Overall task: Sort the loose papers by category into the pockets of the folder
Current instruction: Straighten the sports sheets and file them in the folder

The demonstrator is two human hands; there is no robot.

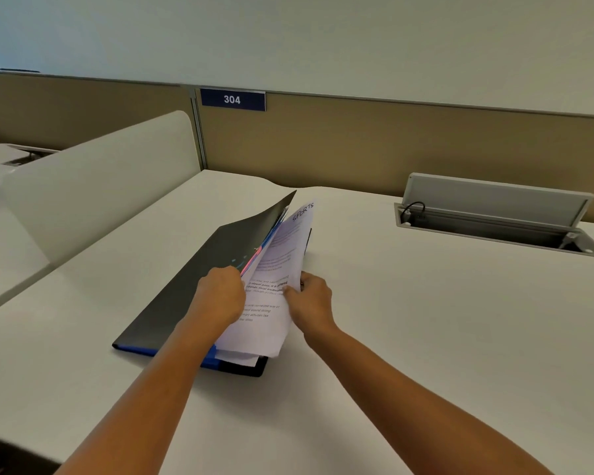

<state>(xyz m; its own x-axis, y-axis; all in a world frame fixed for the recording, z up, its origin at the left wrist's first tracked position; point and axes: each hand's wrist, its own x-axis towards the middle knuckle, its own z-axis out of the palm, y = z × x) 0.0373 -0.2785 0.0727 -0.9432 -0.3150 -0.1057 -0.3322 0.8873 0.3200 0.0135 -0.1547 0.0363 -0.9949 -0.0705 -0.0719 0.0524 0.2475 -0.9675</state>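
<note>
White counter [426,337] carries the black plastic folder [192,279], cover tipped up toward 11 o'clock. Left hand [220,296] grips its pocket edges; right hand [311,303] pinches white "SPORTS" papers [278,255] w/ fingers [290,291]. Weak pinch: sheets could slip or bend.

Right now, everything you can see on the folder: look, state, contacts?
The folder is dark grey, plastic-looking, with a blue strip along its near edge. It lies slantwise on the white desk, front cover lifted and bowed, far corner raised. Pink and blue divider edges show inside. The left hand grips it at the opening; the right hand pinches the papers, the top one marked SPORTS, standing in the opening.
</note>
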